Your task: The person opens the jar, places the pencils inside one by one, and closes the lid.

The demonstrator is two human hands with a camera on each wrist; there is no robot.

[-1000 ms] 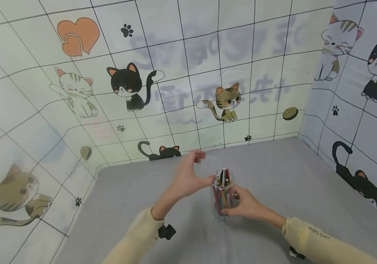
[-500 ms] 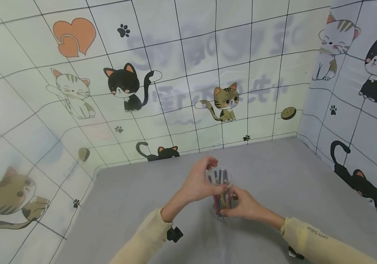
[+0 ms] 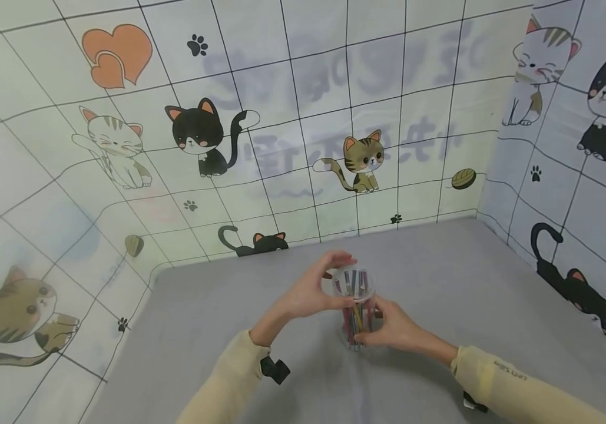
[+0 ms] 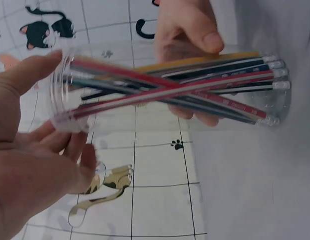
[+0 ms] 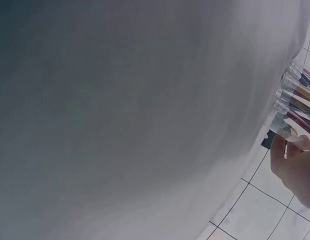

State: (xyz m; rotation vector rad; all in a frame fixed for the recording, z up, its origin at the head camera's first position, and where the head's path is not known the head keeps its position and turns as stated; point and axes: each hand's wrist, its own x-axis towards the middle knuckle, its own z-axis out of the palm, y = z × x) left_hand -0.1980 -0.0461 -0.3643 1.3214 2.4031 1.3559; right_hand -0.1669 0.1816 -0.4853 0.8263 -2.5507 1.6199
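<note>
A clear cylindrical jar (image 3: 349, 333) stands upright on the grey tabletop, with several pencils (image 4: 179, 91) leaning crosswise inside. Their eraser ends sit at the jar's base. My right hand (image 3: 400, 328) grips the jar low on its right side. At the top, a clear round lid (image 3: 353, 285) covers the mouth. My left hand (image 3: 310, 294) holds this lid from the left, thumb on the near side and fingers curved round the far side. The left wrist view shows the fingers and thumb spread about the lid end. In the right wrist view only part of the right hand (image 5: 297, 167) shows.
Grey cloth (image 3: 218, 318) covers the tabletop around the jar. Behind and at both sides hang white gridded curtains (image 3: 281, 118) printed with cartoon cats. A dark wrist device (image 3: 276, 369) sits at the left sleeve cuff.
My left hand has come right and brought the clear lid over the jar's mouth, where pencil tips stood uncovered. The right hand has kept its grip on the jar.
</note>
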